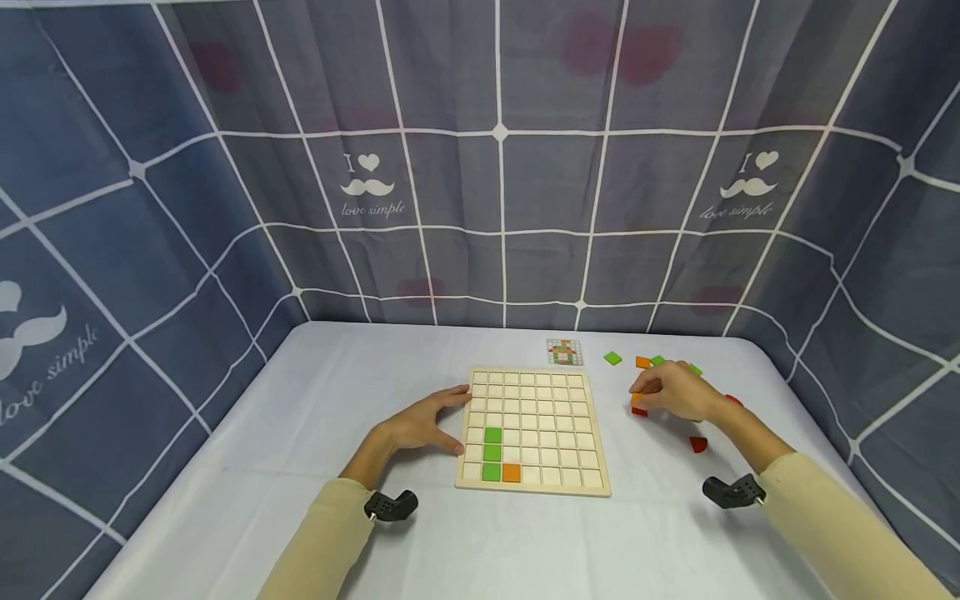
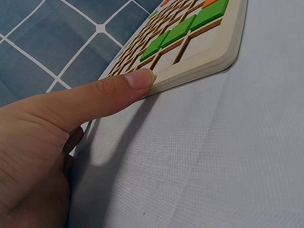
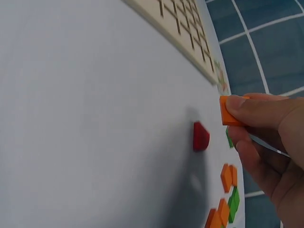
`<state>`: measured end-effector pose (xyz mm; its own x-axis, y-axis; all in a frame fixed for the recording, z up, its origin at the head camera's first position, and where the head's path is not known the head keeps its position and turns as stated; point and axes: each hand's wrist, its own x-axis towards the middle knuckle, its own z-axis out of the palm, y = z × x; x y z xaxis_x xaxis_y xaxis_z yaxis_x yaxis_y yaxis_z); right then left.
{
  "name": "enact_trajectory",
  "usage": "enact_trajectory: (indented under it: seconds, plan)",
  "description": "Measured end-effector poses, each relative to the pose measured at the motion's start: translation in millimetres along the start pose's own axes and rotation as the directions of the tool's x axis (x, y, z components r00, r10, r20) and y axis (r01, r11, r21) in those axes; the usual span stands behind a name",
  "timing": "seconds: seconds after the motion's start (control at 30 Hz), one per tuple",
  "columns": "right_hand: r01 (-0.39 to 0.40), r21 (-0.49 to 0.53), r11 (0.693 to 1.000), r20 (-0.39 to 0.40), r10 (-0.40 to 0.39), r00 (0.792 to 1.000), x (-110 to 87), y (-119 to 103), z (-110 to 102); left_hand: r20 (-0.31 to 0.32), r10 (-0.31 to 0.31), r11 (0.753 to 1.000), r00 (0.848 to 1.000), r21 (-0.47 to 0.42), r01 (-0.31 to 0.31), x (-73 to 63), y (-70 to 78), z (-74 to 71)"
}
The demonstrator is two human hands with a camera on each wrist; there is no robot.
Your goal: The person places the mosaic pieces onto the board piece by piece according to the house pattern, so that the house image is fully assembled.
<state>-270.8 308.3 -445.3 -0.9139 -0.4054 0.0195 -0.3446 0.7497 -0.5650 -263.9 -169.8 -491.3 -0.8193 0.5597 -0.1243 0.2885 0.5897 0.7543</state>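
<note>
A wooden grid board (image 1: pixel 547 433) lies on the white table. Three green square tiles (image 1: pixel 492 452) form a column near its lower left, with one orange tile (image 1: pixel 512 473) beside the bottom one. My left hand (image 1: pixel 420 423) rests at the board's left edge, its thumb (image 2: pixel 140 80) touching the rim and its other fingers farther up that side. To the right of the board, my right hand (image 1: pixel 678 392) pinches an orange square tile (image 3: pixel 229 114) between thumb and fingers, raised over the table. A red piece (image 3: pixel 200 137) lies below it.
A small printed pattern card (image 1: pixel 564 352) lies behind the board. Loose green (image 1: pixel 612 358) and orange (image 1: pixel 642 362) tiles are scattered at the back right, and a red piece (image 1: pixel 698 444) sits near my right forearm. A dark checked curtain (image 1: pixel 450 183) surrounds the table.
</note>
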Motion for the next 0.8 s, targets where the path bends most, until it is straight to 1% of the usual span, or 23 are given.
enact_trajectory:
  seconds: [0.13, 0.27, 0.4, 0.5, 0.63, 0.8]
  plan:
    - [0.012, 0.044, 0.999, 0.018, -0.012, 1.0, 1.5, -14.2, 4.1, -0.001, 0.01, 1.0, 1.0, -0.006, -0.01, 0.1, -0.9, 0.5]
    - [0.019, 0.1, 0.995, 0.065, -0.025, 0.998, 2.6, -26.6, 11.8, -0.003, 0.013, 1.0, 1.0, -0.015, -0.013, -0.8, -1.3, 1.3]
    - [0.07, 0.144, 0.987, 0.091, -0.083, 0.992, 3.4, -37.9, 20.4, -0.003, 0.009, 1.0, 1.0, -0.019, -0.009, -1.0, -1.2, 2.1]
    - [0.108, 0.184, 0.977, 0.118, -0.131, 0.984, 3.8, -47.6, 26.2, 0.0, 0.01, 1.0, 1.0, -0.023, -0.01, 0.0, -1.2, 2.4]
    - [0.144, 0.211, 0.967, 0.15, -0.177, 0.973, 3.8, -63.6, 34.3, 0.003, 0.016, 1.0, 1.0, -0.022, -0.016, 0.3, -1.4, 2.4]
    - [0.195, 0.224, 0.955, 0.158, -0.233, 0.96, 4.6, -82.9, 44.6, -0.005, 0.008, 1.0, 1.0, -0.007, -0.009, 0.5, -1.0, 1.0]
